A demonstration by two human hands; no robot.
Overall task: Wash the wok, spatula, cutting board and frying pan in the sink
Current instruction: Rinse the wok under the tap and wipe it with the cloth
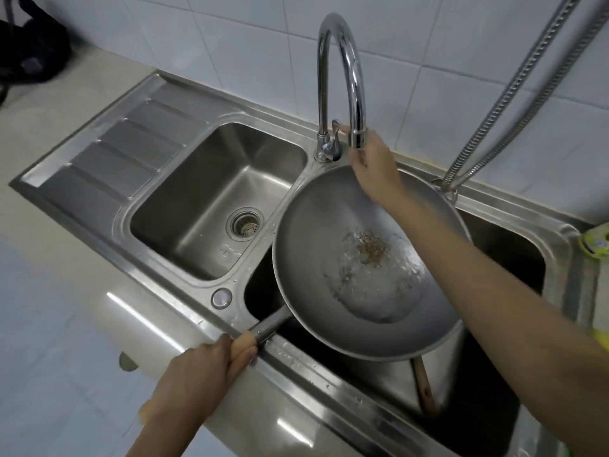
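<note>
Down at the near edge, the left hand (201, 367) has its fingers wrapped tight round the handle of the wok (365, 258), holding it tilted over the right basin of the sink (184, 308). Right hand (372, 159) is up at the tap (342, 77), fingers reaching to the lever just beside the spout; can't tell if it's really gripping. No water running, so this looks like the start of rinsing the wok, and the next bit needs the tap turned on. Wok's grey and dull, with brown crumbs and a wet patch in the bottom. Something with a wooden handle (425, 387) lies under it in the basin.
</note>
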